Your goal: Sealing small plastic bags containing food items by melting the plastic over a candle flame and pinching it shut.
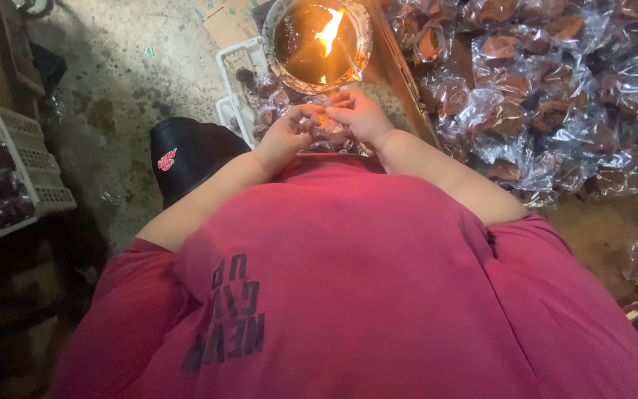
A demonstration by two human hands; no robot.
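Clear plastic packet (326, 125) pinched between both hands, left hand (289, 133), right hand (363, 114), forearms angled inward, below flame bowl (319, 41).

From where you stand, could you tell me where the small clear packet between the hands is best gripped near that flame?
Probably by its near end, coming from the body side. Both the left hand and right hand pinch the small clear packet there, just short of the bowl and its flame, so the grip stays away from the fire.

Both forearms forward, left hand (288, 134) and right hand (359, 114) fingertip to fingertip, grips seemingly pinched.
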